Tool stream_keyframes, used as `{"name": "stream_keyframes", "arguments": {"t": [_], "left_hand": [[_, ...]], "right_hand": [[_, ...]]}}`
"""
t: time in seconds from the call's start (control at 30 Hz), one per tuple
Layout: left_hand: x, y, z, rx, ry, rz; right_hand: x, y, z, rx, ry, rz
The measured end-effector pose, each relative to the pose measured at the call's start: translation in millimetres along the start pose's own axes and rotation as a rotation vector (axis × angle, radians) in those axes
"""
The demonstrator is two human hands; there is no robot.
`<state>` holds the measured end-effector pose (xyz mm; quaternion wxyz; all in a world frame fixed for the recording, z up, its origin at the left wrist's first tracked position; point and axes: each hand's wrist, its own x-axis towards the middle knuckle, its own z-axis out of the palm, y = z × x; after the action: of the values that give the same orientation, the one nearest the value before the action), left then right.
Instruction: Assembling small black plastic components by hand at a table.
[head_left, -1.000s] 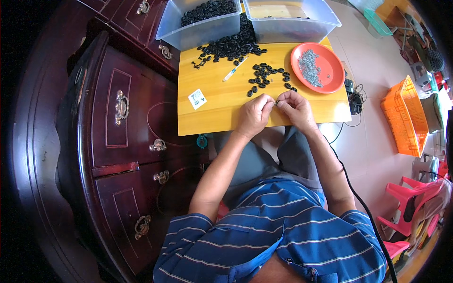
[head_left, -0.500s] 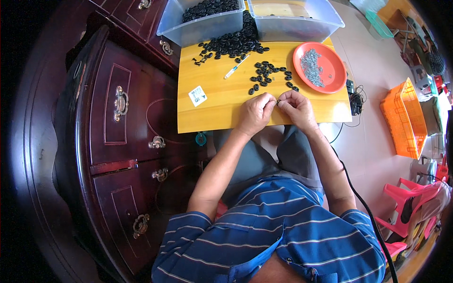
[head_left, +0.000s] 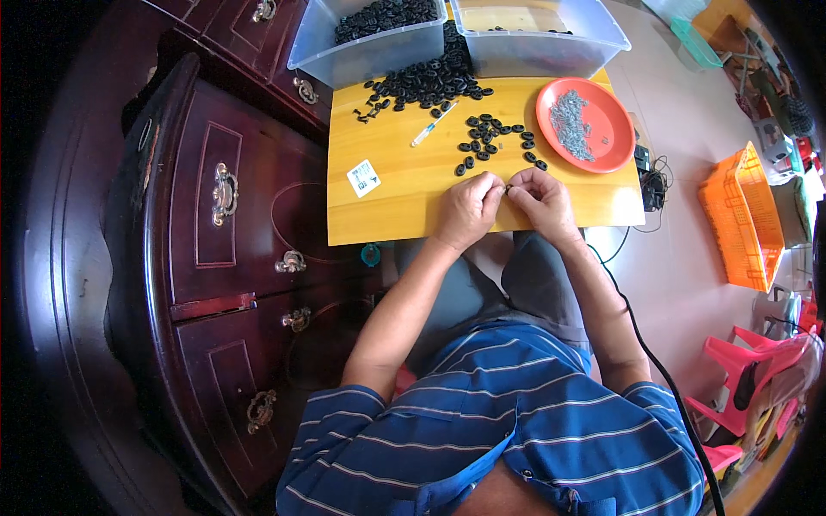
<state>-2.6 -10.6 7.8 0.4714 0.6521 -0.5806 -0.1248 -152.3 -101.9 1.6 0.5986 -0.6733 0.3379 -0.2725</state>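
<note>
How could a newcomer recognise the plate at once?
Start at the yellow table. Near its right edge, beyond the right hand, is the plate. It is round and red, holding small grey pieces, whereas the neighbouring box is clear and angular.

The tabletop (head_left: pixel 387 211) looked like smooth, glossy wood, the dish (head_left: pixel 613 116) shiny plastic, the small grey parts (head_left: pixel 568 125) metal, the oval pieces (head_left: pixel 483 156) plastic, the cabinet (head_left: pixel 185 206) polished wood, and the shirt (head_left: pixel 465 391) matt cloth.
</note>
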Motion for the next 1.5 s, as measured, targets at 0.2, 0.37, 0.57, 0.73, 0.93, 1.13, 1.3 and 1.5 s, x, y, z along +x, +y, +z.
{"name": "stream_keyframes", "arguments": {"t": [0.2,0.37,0.57,0.73,0.93,1.13,1.3,1.5], "left_hand": [[-0.6,-1.5,-0.6,-0.029,0.004,0.007],[-0.9,-1.2,1.5,-0.012,0.014,0.019],[-0.2,1.6,0.4,0.027,-0.004,0.006],[0.1,1.9,0.0,-0.048,0.004,-0.049],[-4.4,-8.8,0.7,-0.25,0.063,-0.118],[-4.0,-9.8,-14.2,-0.1,0.171,-0.134],[3.4,-18.4,-27.5,0.167,0.192,-0.107],[14.3,-10.7,-25.6,0.383,0.123,-0.05]], "right_hand": [[1.5,6.2,1.3,-0.008,0.004,-0.032],[0.9,3.2,3.5,-0.06,0.028,-0.027],[-1.8,-5.9,7.3,-0.171,0.069,-0.014],[-1.8,-6.9,5.8,-0.122,0.075,-0.023],[1.5,6.8,2.6,0.128,0.032,-0.043],[1.4,9.5,0.7,0.225,0.022,-0.023],[0.2,6.0,-2.0,0.253,-0.011,-0.005],[-1.6,4.0,-3.6,0.28,0.005,-0.009]]}}
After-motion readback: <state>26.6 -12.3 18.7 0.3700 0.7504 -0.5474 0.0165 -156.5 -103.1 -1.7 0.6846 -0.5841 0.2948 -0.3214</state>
